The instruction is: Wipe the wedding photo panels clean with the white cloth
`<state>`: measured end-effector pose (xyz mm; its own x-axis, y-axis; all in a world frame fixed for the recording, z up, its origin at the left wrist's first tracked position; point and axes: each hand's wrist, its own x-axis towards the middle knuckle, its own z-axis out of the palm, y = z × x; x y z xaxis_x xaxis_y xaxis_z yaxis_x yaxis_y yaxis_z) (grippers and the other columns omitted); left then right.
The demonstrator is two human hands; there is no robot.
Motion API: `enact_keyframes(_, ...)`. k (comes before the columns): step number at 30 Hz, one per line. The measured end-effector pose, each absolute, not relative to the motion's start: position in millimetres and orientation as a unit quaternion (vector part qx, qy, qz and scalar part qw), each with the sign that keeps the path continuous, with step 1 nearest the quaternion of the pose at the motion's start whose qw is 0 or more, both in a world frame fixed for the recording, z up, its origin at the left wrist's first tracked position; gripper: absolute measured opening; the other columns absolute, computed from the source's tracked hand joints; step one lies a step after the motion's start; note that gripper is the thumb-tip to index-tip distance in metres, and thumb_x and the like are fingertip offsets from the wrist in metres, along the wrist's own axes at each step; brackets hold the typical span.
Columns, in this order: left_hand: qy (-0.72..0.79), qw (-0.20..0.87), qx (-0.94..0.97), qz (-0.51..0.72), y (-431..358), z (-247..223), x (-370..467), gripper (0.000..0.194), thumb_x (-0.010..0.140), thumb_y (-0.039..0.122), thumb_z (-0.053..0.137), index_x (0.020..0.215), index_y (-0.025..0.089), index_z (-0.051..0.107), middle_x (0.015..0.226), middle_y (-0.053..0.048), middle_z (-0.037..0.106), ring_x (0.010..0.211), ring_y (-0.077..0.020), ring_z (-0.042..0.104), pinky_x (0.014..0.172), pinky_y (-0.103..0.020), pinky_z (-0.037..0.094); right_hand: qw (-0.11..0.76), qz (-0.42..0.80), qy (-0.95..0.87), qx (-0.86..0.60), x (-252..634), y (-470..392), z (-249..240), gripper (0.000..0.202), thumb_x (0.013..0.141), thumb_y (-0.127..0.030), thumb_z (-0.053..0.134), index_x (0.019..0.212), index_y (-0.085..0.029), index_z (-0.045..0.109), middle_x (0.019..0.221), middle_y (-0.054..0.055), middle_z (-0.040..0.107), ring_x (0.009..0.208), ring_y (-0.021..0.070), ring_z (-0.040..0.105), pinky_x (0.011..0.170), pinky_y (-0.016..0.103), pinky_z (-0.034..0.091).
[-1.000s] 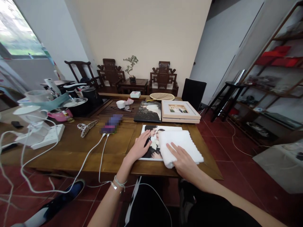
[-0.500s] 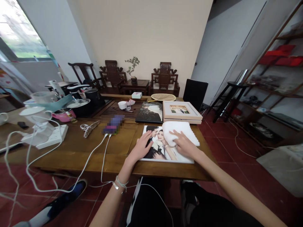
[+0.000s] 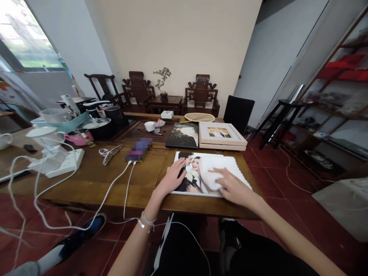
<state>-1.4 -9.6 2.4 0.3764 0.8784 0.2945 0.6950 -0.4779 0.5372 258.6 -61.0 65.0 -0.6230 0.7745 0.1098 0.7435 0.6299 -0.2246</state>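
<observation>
A large wedding photo print of a couple lies flat at the table's front edge. On its left side rests my left hand, open, with the fingers stretched out over the picture. My right hand grips a fluffy white cloth and presses it onto the right part of the photo. The index finger points out along the cloth while the other fingers bend. Much of the photo's right side is hidden under the cloth.
Behind the photo lie a dark album, a pale picture frame and a woven fan. Leftward are a phone with white cables, a hair claw clip, a power strip and pots.
My right hand has slid the white cloth down and to the right across the photo. My left hand stays in place on the picture.
</observation>
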Motion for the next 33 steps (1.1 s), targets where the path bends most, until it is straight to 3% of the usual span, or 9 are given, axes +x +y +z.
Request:
enact_keyframes(5,0.483,0.163,0.813,0.281,-8.8,1.7,-1.8,0.045,0.089,0.036,0.035,0.133,0.024,0.034,0.142,-0.008,0.032,0.132,-0.0213,0.025,0.105,-0.047,0.025,0.121,0.025,-0.898,-0.422,256.0,-0.3,49.3,0.027,0.068,-0.007,0.046,0.089,-0.015,0.061,0.137,0.011,0.037,0.132,0.0300,0.016,0.104,0.055,0.016)
enact_keyframes(9,0.490,0.170,0.808,0.280,-10.4,3.8,-1.0,0.044,0.089,0.036,0.035,0.132,0.025,0.035,0.142,-0.008,0.032,0.132,-0.0219,0.026,0.104,-0.049,0.025,0.099,-0.008,-0.897,-0.431,253.0,13.3,47.2,0.031,0.072,-0.006,0.042,0.096,-0.013,0.060,0.136,0.015,0.038,0.132,0.0294,0.017,0.104,0.055,0.015)
enact_keyframes(13,0.499,0.175,0.803,0.276,-12.1,6.5,0.2,0.044,0.089,0.036,0.034,0.132,0.026,0.034,0.143,-0.007,0.031,0.132,-0.0229,0.026,0.102,-0.051,0.026,0.081,0.010,-0.899,-0.430,255.6,-16.3,49.8,0.029,0.076,-0.008,0.040,0.098,-0.011,0.059,0.130,0.018,0.044,0.132,0.0262,0.019,0.106,0.050,0.017)
enact_keyframes(17,0.498,0.174,0.804,0.275,-13.4,8.4,1.2,0.044,0.090,0.036,0.033,0.133,0.025,0.033,0.143,-0.007,0.031,0.132,-0.0226,0.026,0.103,-0.050,0.026,0.043,0.083,-0.901,-0.423,258.6,-74.0,71.1,0.026,0.079,-0.009,0.038,0.094,-0.014,0.059,0.134,0.015,0.041,0.131,0.0244,0.024,0.107,0.047,0.019)
enact_keyframes(22,0.491,0.173,0.807,0.277,-13.6,8.8,1.1,0.044,0.089,0.034,0.035,0.132,0.025,0.034,0.143,-0.008,0.031,0.132,-0.0230,0.026,0.102,-0.051,0.027,-0.005,0.167,-0.895,-0.414,257.7,-114.0,98.7,0.031,0.076,-0.007,0.038,0.096,-0.019,0.058,0.129,0.009,0.049,0.129,0.0214,0.030,0.104,0.040,0.028)
enact_keyframes(28,0.490,0.174,0.807,0.280,-11.4,6.2,0.0,0.045,0.089,0.035,0.036,0.132,0.025,0.034,0.142,-0.008,0.031,0.131,-0.0239,0.026,0.102,-0.053,0.027,0.063,0.086,-0.904,-0.414,253.2,-56.3,71.3,0.026,0.077,-0.010,0.041,0.094,-0.015,0.060,0.131,0.015,0.046,0.131,0.0239,0.025,0.106,0.046,0.021)
enact_keyframes(33,0.485,0.172,0.809,0.284,-10.3,4.2,-0.8,0.045,0.089,0.035,0.037,0.132,0.025,0.034,0.142,-0.009,0.031,0.132,-0.0231,0.026,0.102,-0.051,0.027,0.102,0.014,-0.901,-0.422,245.6,2.2,52.1,0.029,0.072,-0.006,0.043,0.093,-0.012,0.061,0.121,0.017,0.054,0.131,0.0261,0.023,0.106,0.049,0.016)
